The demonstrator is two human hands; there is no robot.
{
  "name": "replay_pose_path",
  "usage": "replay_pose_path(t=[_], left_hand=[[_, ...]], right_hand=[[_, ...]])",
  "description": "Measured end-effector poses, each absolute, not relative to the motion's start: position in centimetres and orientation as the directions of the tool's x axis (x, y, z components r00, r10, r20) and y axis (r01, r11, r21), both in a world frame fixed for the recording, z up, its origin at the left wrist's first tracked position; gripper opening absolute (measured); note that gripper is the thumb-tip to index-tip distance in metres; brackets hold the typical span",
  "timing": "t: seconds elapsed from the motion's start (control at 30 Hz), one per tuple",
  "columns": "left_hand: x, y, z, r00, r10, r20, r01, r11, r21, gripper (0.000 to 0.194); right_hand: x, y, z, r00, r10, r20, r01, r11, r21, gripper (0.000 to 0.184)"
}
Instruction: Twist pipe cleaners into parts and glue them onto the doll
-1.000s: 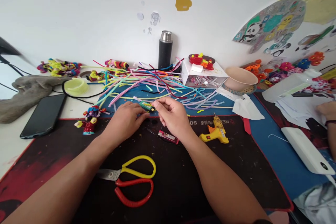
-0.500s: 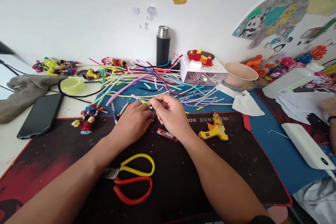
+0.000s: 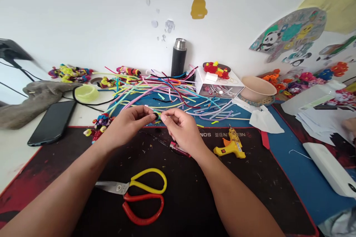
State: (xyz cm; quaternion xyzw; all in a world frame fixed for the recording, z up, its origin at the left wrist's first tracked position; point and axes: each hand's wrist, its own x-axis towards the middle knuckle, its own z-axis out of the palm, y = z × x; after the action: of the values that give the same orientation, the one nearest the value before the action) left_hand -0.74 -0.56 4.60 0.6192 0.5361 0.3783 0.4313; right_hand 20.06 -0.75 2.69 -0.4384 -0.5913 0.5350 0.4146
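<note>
My left hand (image 3: 137, 119) pinches a small black piece (image 3: 156, 116) between thumb and forefinger; its kind is too small to make out. Right beside it, the thumb and forefinger of my right hand (image 3: 179, 126) are pressed together at the same spot, where a bit of green and yellow shows between the hands. What exactly the right fingers hold is hidden. Under my right hand lies a red lighter (image 3: 179, 149) on the black mat. Scissors (image 3: 147, 189) with one yellow and one red handle rest nearer to me, between my forearms.
Pipe cleaners (image 3: 144, 92) in many colours lie heaped behind my hands. To the right are a yellow glue gun (image 3: 230, 146), a white box (image 3: 219, 81) and a bowl (image 3: 258, 88). A phone (image 3: 52, 122) and a pipe-cleaner doll (image 3: 97, 127) lie left; a black flask (image 3: 178, 57) stands behind.
My left hand has turned from palm-down to a raised pinch, and the black piece now shows in it. The view has tilted up slightly, so the scissors' blades appear.
</note>
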Motion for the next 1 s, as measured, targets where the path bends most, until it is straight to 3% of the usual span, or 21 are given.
replay_pose_path(t=[0.23, 0.5, 0.63, 1.0], left_hand=[[-0.39, -1.03, 4.41, 0.202, 0.979, -0.014, 0.322, -0.053, 0.945, 0.046], [0.21, -1.47, 4.64, 0.207, 0.978, -0.007, 0.004, 0.006, 1.000, 0.042], [0.34, -1.45, 4.29, 0.146, 0.988, 0.045, 0.008, -0.047, 0.999, 0.035], [0.10, -1.01, 3.84, 0.062, 0.998, 0.016, 0.006, -0.016, 1.000, 0.031]], right_hand=[[20.05, -0.92, 2.24, -0.277, 0.960, 0.050, 0.223, 0.115, -0.968, 0.020], [19.98, -0.92, 2.76, -0.275, 0.961, 0.012, 0.049, 0.026, -0.998, 0.025], [19.81, -1.04, 2.62, -0.283, 0.959, 0.010, 0.019, 0.016, -1.000, 0.025], [19.80, -1.01, 2.33, -0.304, 0.951, 0.060, 0.109, 0.097, -0.989, 0.025]])
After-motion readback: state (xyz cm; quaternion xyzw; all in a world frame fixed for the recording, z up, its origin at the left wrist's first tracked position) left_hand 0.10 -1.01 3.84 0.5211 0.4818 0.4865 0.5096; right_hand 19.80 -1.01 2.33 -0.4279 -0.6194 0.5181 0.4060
